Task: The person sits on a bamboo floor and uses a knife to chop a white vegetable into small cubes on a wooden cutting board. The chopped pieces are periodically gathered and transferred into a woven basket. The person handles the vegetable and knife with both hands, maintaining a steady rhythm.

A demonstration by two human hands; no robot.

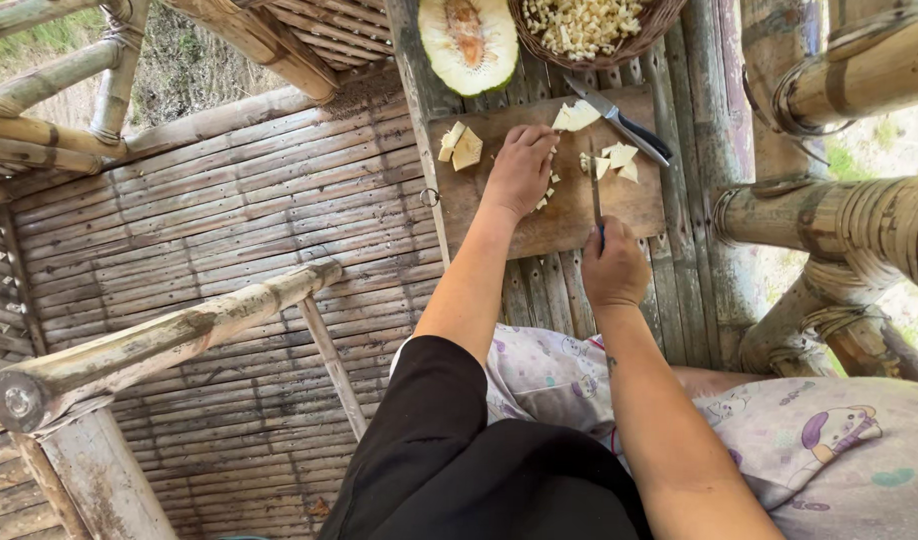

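My left hand [520,170] presses flat on fruit bits mid-board [549,225]; my right hand [613,268] grips the knife [595,185]. I'm chopping; next cut needs fingers clear.

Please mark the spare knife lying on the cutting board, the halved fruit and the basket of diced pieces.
Spare knife [619,122], head view: on the blade just ahead of the dark handle.
Halved fruit [469,45], head view: on the pale cut face.
Basket [644,40], head view: on the woven rim at its lower right.
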